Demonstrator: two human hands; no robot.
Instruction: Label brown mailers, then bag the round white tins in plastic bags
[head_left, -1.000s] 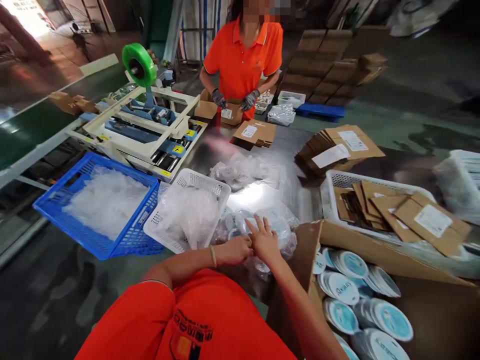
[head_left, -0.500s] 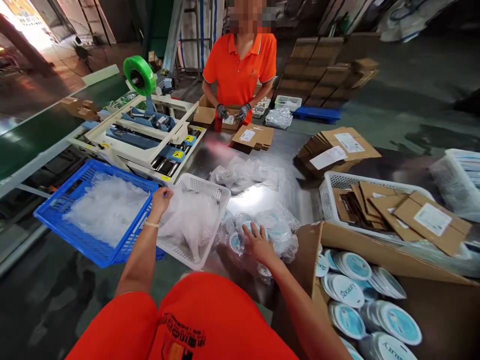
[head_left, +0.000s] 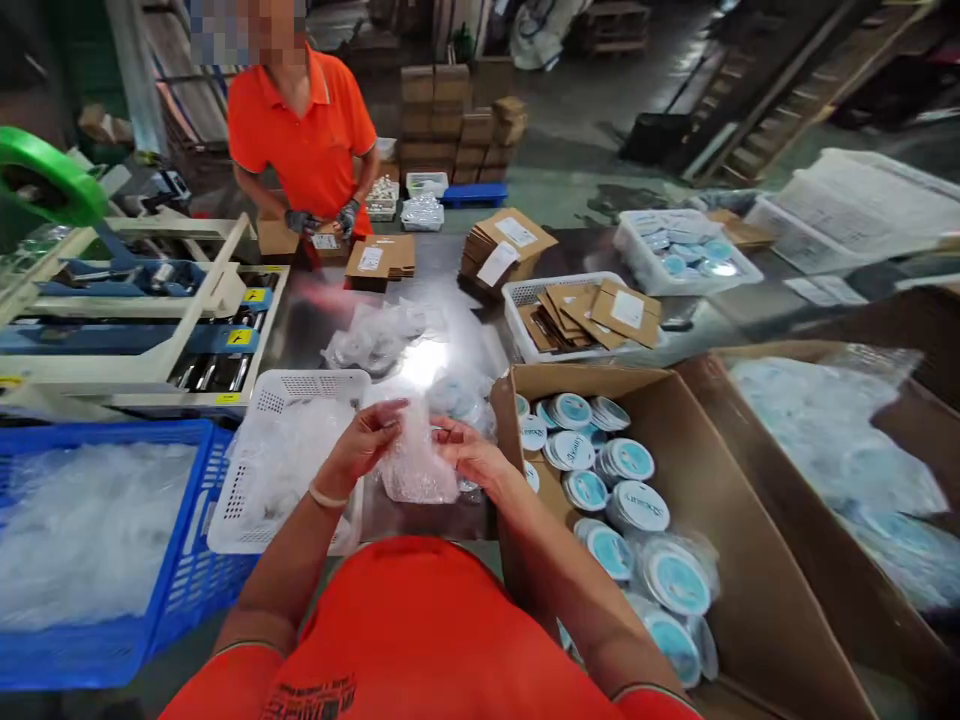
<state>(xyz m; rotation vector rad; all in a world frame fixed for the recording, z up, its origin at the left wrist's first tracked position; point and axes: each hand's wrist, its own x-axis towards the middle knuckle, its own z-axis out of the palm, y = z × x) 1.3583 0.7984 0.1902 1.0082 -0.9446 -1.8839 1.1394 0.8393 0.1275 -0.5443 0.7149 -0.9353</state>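
Note:
In front of my body I hold a translucent bubble-wrap bag (head_left: 418, 465) above the metal table. My left hand (head_left: 361, 445) pinches its upper left edge, and my right hand (head_left: 471, 452) has its fingers closed on the right edge. Whether anything is inside the bag cannot be made out. Behind my right hand lies a pile of clear-wrapped round items (head_left: 461, 395), partly hidden. To the left, a white perforated basket (head_left: 225, 515) contains more of the clear bags. An open cardboard box (head_left: 720, 480) at my right contains stacks of round, blue-and-white labelled discs (head_left: 631, 458).
A blue crate (head_left: 169, 600) of clear bags stands far left, below a taping machine (head_left: 217, 290). Flat cartons fill another white basket (head_left: 517, 325). Across the table, a gloved co-worker (head_left: 300, 130) handles a small carton. Another box (head_left: 757, 365) stands right.
The view has swung right. My left hand has come from the white basket to the middle, my right hand has left the wrapped pile, and both now hold the bubble-wrap bag.

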